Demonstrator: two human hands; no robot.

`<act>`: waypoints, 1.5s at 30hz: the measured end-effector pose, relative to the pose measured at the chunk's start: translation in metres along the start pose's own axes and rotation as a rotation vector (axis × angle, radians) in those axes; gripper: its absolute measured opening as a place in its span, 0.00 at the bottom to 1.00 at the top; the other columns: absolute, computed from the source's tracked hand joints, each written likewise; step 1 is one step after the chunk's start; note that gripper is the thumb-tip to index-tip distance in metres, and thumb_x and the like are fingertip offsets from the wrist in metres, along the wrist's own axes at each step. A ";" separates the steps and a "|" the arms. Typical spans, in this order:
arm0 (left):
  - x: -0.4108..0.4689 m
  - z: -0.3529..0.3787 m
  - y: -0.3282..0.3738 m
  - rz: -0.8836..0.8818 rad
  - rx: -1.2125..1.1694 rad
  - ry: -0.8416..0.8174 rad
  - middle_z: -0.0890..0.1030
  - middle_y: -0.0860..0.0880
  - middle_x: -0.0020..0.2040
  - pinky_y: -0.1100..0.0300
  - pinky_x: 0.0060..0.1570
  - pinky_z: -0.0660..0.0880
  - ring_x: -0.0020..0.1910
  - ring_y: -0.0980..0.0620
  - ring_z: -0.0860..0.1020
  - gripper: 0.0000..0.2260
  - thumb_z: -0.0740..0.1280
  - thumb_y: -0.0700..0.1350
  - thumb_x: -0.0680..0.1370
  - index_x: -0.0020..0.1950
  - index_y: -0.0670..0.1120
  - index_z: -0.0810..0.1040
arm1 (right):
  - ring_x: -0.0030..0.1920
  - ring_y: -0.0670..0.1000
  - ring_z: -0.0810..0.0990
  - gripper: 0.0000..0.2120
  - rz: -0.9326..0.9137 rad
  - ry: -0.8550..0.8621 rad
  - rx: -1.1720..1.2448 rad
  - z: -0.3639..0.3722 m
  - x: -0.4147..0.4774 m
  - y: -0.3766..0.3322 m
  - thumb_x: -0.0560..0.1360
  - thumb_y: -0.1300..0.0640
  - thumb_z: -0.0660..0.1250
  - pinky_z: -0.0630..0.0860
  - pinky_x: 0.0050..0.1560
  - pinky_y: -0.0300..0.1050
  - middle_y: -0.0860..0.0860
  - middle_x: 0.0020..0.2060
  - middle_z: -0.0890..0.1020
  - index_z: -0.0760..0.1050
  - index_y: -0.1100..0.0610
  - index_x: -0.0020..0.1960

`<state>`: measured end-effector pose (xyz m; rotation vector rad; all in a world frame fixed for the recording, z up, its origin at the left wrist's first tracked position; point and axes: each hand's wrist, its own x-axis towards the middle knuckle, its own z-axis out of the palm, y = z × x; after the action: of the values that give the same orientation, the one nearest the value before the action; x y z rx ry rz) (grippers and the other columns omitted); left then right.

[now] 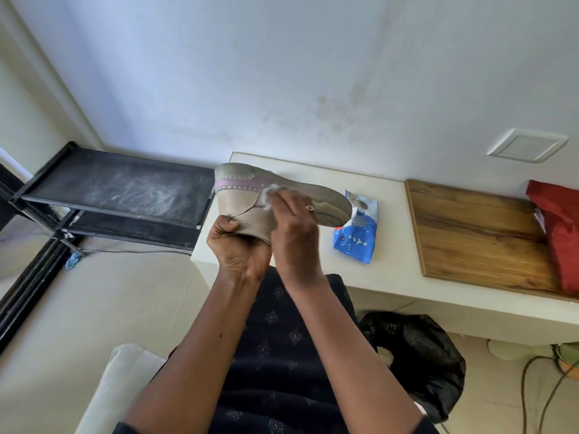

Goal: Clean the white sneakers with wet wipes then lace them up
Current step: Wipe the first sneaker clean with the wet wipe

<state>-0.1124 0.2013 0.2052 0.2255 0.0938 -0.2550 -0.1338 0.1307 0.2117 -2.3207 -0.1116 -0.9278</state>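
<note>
A pale sneaker (241, 211) with a pink stripe along its sole is held upside down above the white desk (391, 198), its grey sole facing up. My left hand (235, 245) grips the shoe's opening at the heel side from below. My right hand (291, 227) pinches a crumpled white wet wipe (268, 195) and presses it against the shoe's side near the pink stripe. A blue pack of wet wipes (357, 239) lies on the desk just right of the shoe, its flap open.
A wooden board (470, 233) lies on the desk to the right, with a red bag (560, 233) at its far end. A black shoe rack (119, 192) stands left of the desk. A black plastic bag (416, 355) sits on the floor under the desk, cables beside it.
</note>
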 end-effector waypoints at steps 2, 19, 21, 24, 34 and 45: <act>0.001 -0.006 -0.001 0.030 0.001 -0.031 0.80 0.41 0.44 0.51 0.53 0.76 0.44 0.42 0.80 0.31 0.71 0.38 0.46 0.49 0.40 0.76 | 0.45 0.55 0.78 0.19 0.099 0.051 -0.075 -0.007 0.001 0.011 0.67 0.66 0.53 0.71 0.50 0.41 0.59 0.42 0.83 0.81 0.67 0.47; -0.007 0.002 0.003 -0.051 0.040 -0.051 0.80 0.42 0.36 0.64 0.40 0.78 0.35 0.47 0.80 0.20 0.64 0.38 0.51 0.42 0.34 0.79 | 0.47 0.55 0.80 0.16 -0.084 0.076 -0.123 -0.002 -0.013 -0.017 0.66 0.69 0.58 0.72 0.51 0.42 0.56 0.45 0.83 0.82 0.66 0.47; -0.005 0.002 0.002 -0.040 0.041 -0.050 0.79 0.41 0.41 0.61 0.47 0.78 0.41 0.45 0.80 0.28 0.70 0.37 0.48 0.48 0.35 0.76 | 0.48 0.56 0.81 0.13 -0.133 0.055 -0.167 -0.008 -0.015 -0.004 0.69 0.70 0.61 0.73 0.52 0.43 0.56 0.47 0.83 0.82 0.65 0.48; -0.003 -0.001 0.000 -0.022 0.023 -0.061 0.78 0.41 0.45 0.51 0.53 0.77 0.44 0.42 0.79 0.29 0.68 0.38 0.49 0.51 0.39 0.74 | 0.48 0.56 0.81 0.12 -0.101 0.073 -0.223 -0.019 -0.013 0.019 0.70 0.71 0.63 0.74 0.53 0.44 0.57 0.47 0.83 0.81 0.66 0.49; -0.001 0.001 -0.006 -0.002 0.018 -0.070 0.79 0.42 0.45 0.46 0.54 0.76 0.45 0.42 0.80 0.28 0.67 0.37 0.48 0.49 0.40 0.76 | 0.45 0.58 0.81 0.16 0.133 0.140 -0.168 -0.011 -0.001 0.019 0.65 0.77 0.61 0.70 0.52 0.41 0.58 0.44 0.83 0.81 0.66 0.47; 0.010 0.024 -0.007 -0.068 0.066 0.035 0.77 0.42 0.34 0.59 0.43 0.75 0.34 0.44 0.78 0.16 0.60 0.40 0.52 0.37 0.37 0.76 | 0.46 0.57 0.81 0.11 -0.175 0.046 -0.167 -0.019 -0.001 0.016 0.68 0.71 0.63 0.72 0.51 0.44 0.57 0.45 0.83 0.81 0.66 0.46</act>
<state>-0.1029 0.1863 0.2254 0.2928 0.1280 -0.3220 -0.1411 0.1069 0.2134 -2.4713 -0.2287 -1.1148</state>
